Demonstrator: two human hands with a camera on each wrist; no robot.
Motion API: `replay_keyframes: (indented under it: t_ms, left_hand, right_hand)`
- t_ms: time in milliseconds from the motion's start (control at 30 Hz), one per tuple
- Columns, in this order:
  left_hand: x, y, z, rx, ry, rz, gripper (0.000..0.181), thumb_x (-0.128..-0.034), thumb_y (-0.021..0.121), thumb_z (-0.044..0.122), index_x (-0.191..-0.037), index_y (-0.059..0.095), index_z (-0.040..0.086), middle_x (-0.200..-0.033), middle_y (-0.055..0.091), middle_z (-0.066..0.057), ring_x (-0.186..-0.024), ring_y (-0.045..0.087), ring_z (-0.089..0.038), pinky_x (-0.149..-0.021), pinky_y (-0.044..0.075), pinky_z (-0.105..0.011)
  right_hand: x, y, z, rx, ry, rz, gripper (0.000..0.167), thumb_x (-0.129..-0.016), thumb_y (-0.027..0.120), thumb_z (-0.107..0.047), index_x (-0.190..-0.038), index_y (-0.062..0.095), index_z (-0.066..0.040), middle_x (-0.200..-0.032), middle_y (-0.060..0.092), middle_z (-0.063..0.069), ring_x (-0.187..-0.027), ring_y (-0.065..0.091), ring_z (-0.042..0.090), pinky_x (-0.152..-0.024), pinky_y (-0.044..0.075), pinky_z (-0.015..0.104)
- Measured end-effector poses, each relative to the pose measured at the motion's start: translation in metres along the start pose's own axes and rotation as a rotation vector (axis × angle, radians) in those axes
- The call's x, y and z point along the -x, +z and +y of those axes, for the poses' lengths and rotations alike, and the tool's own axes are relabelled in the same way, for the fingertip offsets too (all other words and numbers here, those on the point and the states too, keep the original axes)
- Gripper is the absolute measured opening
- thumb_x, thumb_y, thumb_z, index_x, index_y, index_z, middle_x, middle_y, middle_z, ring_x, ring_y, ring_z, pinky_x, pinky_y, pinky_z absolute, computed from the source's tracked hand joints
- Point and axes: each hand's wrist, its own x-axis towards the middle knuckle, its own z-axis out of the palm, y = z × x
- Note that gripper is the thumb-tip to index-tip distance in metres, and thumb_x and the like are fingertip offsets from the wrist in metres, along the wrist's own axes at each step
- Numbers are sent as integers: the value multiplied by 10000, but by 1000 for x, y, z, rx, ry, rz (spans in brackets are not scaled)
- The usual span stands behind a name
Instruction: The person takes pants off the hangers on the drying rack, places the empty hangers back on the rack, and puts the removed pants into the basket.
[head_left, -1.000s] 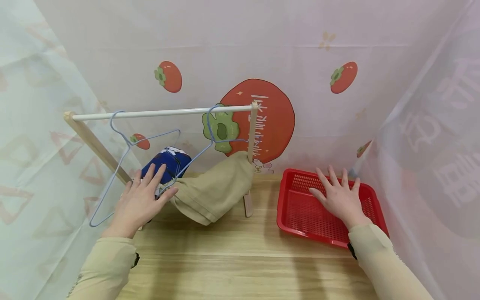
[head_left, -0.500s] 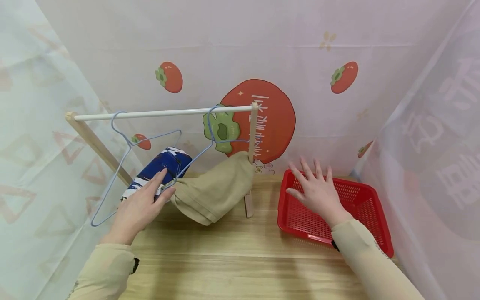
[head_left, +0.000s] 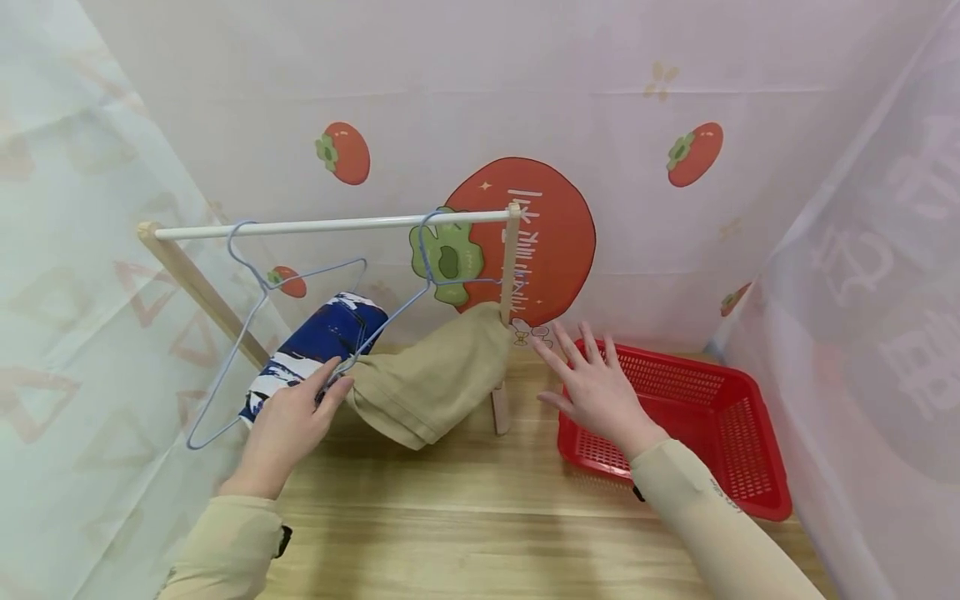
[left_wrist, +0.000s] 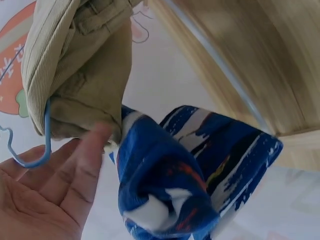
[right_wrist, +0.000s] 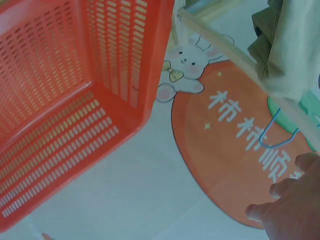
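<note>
My left hand (head_left: 288, 425) is at the lower end of the right blue hanger (head_left: 390, 321), thumb and index finger slightly apart beside it. In the left wrist view its fairly straight fingers reach the edge of a khaki garment (left_wrist: 95, 95). That garment (head_left: 442, 375) hangs beside the rack's right post. A blue and white patterned cloth (head_left: 315, 337) is just beyond my left hand, bunched in the left wrist view (left_wrist: 160, 185). My right hand (head_left: 603, 400), fingers spread and holding nothing, is over the left side of a red basket (head_left: 765, 450).
A white rod (head_left: 330, 225) on wooden posts carries the hangers; the left hanger (head_left: 232, 358) bears no garment. The wooden table (head_left: 450, 533) extends in front. Printed cloth (head_left: 600, 67) surrounds the back and sides.
My right hand has moved left across the basket. The fingers of my left hand have drawn closer together near the hanger's end, uncovering more of the blue cloth.
</note>
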Motion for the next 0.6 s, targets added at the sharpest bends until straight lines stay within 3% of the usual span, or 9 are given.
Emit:
replay_keyframes:
  t_ms: [233,333,467,600]
  left_hand:
    - [-6,6,6,11,-26,47,609,-1073,426,540,-1345,625,33,-1142,713,-270,-1009,676,-502,-890,516,-638]
    - [-10,8,10,10,-33,58,593,-1071,419,551,-1273,637,38,-928,731,-217,-790,692,-416,-764,548,-582]
    - [-15,13,14,10,-40,67,543,-1079,370,564,-1190,585,78,-665,590,-92,-571,557,-266,-561,478,-459]
    - [-18,22,12,-20,47,159,357,-1110,408,426,-1056,520,91,-553,469,-66,-473,488,-257,-466,393,-403]
  right_hand:
    - [-3,7,-12,-6,-43,-17,808,-970,667,-501,-1631,251,-295,-1719,120,69,-1536,135,491,-1173,199,718]
    - [-6,10,-19,-1,-86,-4,795,-967,671,-498,-1624,280,-278,-1710,159,89,-1530,157,494,-1160,231,720]
    - [-9,17,-28,11,-153,16,784,-965,683,-477,-1616,305,-260,-1697,200,110,-1527,170,492,-1157,248,713]
    - [-12,24,-38,8,-211,30,776,-957,704,-457,-1607,332,-253,-1671,270,138,-1528,170,489,-1168,241,699]
